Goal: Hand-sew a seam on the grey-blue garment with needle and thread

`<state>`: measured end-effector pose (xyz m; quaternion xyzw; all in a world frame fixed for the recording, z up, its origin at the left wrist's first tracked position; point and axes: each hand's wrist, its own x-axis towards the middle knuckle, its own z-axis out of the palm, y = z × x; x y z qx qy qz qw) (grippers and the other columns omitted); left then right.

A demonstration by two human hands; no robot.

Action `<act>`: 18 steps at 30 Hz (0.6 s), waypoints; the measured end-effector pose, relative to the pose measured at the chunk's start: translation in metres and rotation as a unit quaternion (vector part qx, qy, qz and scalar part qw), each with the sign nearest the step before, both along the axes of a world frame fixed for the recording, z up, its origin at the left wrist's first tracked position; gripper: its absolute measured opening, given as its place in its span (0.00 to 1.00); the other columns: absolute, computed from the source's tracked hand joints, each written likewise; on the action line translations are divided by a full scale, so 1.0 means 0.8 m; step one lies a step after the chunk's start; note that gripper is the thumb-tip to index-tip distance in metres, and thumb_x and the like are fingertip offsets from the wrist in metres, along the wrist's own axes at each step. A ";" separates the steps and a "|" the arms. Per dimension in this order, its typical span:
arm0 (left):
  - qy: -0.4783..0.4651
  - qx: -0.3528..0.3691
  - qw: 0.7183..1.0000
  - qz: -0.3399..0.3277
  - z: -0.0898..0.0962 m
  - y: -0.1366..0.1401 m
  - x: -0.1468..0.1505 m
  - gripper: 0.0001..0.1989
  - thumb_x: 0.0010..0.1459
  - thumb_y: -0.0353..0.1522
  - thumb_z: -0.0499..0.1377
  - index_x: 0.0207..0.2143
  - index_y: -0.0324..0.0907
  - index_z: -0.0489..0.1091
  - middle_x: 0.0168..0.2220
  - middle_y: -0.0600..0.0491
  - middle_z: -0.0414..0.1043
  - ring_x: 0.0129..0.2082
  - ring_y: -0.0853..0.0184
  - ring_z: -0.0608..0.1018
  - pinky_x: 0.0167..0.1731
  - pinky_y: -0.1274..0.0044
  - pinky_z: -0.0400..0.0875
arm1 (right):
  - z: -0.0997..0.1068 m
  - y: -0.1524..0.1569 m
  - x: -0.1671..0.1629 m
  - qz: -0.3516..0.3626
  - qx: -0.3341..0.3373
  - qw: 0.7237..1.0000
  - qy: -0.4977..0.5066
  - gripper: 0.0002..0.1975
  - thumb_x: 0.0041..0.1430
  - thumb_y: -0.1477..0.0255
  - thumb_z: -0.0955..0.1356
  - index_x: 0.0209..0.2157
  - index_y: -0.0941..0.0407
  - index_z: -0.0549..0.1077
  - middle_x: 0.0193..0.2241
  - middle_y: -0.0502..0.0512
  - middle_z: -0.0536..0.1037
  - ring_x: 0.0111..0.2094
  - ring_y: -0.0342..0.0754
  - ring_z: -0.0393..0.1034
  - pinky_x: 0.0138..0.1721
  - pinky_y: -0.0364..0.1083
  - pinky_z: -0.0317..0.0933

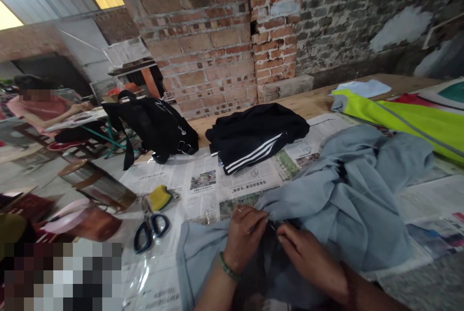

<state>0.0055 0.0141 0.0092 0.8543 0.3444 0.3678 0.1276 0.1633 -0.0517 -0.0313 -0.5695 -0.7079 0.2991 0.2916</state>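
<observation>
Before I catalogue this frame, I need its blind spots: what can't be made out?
Head view throughout:
- Any small thing between the fingertips of the left hand or right hand: fingers cover it.
- Grey cloth, near end: cut off by bottom edge.
- Yellow cloth, right end: cut off by right edge.
- Newspaper, small print: too small.

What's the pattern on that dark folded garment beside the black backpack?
Three parallel white stripes, seen best in the head view.

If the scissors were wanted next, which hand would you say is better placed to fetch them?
Probably the left hand: it's nearer the scissors, which lie on its own side, whereas the right hand is farther away.
</observation>
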 end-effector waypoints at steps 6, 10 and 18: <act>0.022 0.010 1.000 0.009 0.001 -0.003 0.001 0.07 0.52 0.26 0.56 0.33 0.44 0.72 0.27 0.54 0.75 0.30 0.66 0.75 0.33 0.73 0.65 | 0.004 0.003 -0.002 -0.020 0.001 1.000 0.017 0.10 0.61 0.71 0.53 0.32 0.54 0.61 0.20 0.48 0.68 0.22 0.44 0.65 0.24 0.42 0.52; 0.017 0.024 1.000 -0.006 0.001 -0.003 0.002 0.06 0.53 0.25 0.56 0.31 0.43 0.71 0.25 0.55 0.74 0.28 0.68 0.75 0.33 0.73 0.64 | 0.001 0.002 -0.001 -0.025 -0.002 0.998 0.052 0.10 0.62 0.71 0.52 0.32 0.54 0.60 0.18 0.47 0.65 0.21 0.44 0.64 0.24 0.41 0.53; 0.022 0.026 0.999 -0.020 -0.001 -0.006 0.006 0.05 0.55 0.27 0.56 0.31 0.43 0.71 0.28 0.55 0.75 0.31 0.68 0.74 0.35 0.73 0.62 | 0.001 0.008 -0.005 -0.039 -0.001 0.989 0.143 0.08 0.62 0.71 0.53 0.32 0.54 0.60 0.20 0.47 0.66 0.22 0.43 0.64 0.25 0.41 0.55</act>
